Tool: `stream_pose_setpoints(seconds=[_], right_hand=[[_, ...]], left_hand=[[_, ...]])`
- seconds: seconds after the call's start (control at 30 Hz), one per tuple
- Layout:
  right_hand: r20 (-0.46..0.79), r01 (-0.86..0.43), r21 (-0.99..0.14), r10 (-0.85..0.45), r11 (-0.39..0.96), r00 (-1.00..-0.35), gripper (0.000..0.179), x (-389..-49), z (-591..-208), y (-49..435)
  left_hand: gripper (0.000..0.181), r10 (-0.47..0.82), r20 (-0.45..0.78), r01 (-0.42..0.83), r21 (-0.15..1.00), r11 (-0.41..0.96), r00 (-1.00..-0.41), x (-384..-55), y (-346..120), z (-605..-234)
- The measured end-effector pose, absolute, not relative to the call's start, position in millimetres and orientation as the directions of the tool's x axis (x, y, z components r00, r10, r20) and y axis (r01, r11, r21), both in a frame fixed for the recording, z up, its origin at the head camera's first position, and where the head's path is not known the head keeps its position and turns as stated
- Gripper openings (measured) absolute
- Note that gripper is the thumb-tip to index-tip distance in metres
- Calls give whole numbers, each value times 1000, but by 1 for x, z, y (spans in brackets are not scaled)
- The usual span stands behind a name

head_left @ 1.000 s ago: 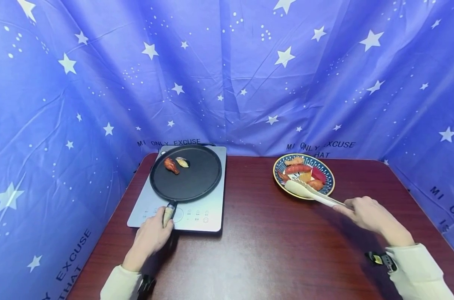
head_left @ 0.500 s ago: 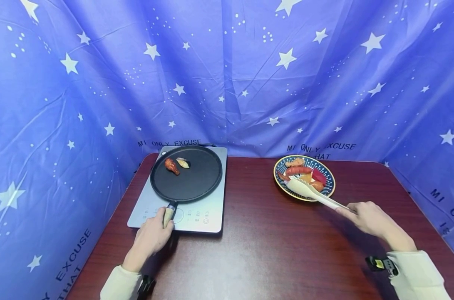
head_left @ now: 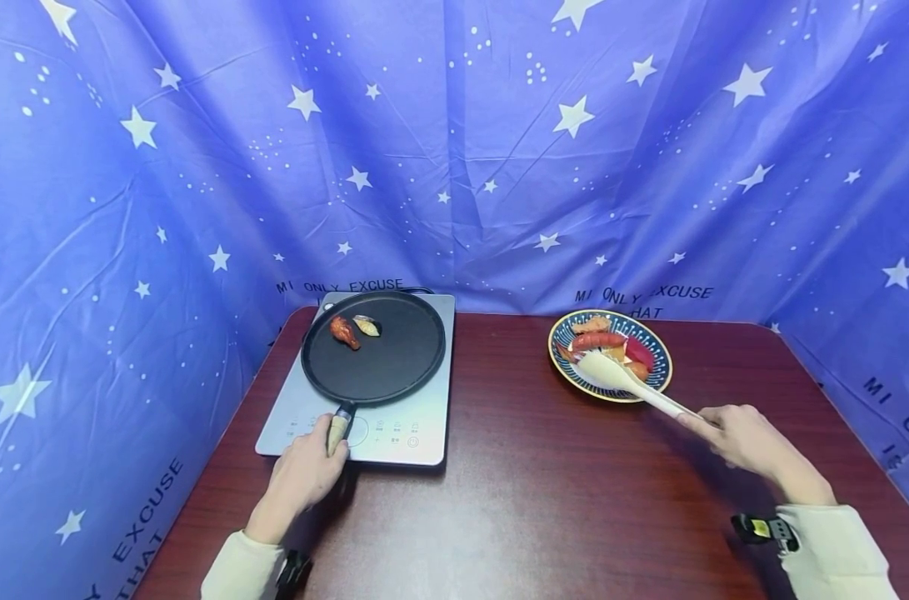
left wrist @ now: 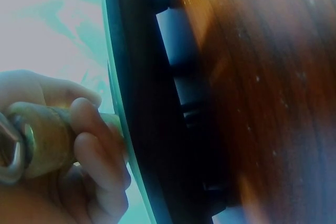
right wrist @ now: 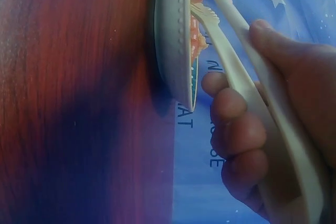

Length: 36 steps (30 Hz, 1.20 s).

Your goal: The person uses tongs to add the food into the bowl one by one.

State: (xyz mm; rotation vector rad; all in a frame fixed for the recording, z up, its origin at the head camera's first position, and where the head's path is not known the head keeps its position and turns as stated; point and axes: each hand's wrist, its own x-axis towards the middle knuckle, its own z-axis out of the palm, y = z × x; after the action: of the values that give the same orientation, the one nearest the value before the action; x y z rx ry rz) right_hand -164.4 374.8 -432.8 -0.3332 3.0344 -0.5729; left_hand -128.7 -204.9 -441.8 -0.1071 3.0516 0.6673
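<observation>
My left hand [head_left: 304, 475] grips the wooden handle [left wrist: 47, 137] of a flat black frying pan [head_left: 382, 367]. A browned chicken drumstick [head_left: 344, 332] and a small shell-like piece [head_left: 367, 326] lie at the pan's upper left. On the right, my right hand [head_left: 757, 446] holds cream tongs [right wrist: 233, 56], thumb on one arm and fingers around the other. The tips of the tongs are spread apart over the patterned plate [head_left: 561, 377], right at the food. A red sausage-shaped piece [head_left: 596, 340] and several other foods lie on it, partly hidden by the tongs.
The pan stands on a silver induction cooker [head_left: 417, 446], its touch controls facing the near side. Dark red wooden tabletop [head_left: 514, 450] stretches between cooker and plate. A blue star-patterned curtain [head_left: 454, 167] encloses the back and sides.
The tongs have turned over the plate, so one arm now covers the other in the head view. My right hand has shifted slightly right and nearer; the left hand stays on the handle.
</observation>
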Motion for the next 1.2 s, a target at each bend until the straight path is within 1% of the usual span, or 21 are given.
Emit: stream_pose_setpoints(seconds=[0.6, 0.87, 1.2], right_hand=[[37, -154, -433, -153, 888, -988, 37, -166, -436, 376], [17, -119, -465, -125, 877, -992, 41, -168, -434, 372], [-6, -99, -548, -122, 831, -993, 43, -172, -439, 371]], left_hand=[[47, -48, -30, -56, 420, 906, -998, -129, -204, -439], [47, -61, -34, -70, 410, 910, -998, -131, -205, -444], [46, -62, -28, -68, 409, 910, -998, -129, -205, -444]])
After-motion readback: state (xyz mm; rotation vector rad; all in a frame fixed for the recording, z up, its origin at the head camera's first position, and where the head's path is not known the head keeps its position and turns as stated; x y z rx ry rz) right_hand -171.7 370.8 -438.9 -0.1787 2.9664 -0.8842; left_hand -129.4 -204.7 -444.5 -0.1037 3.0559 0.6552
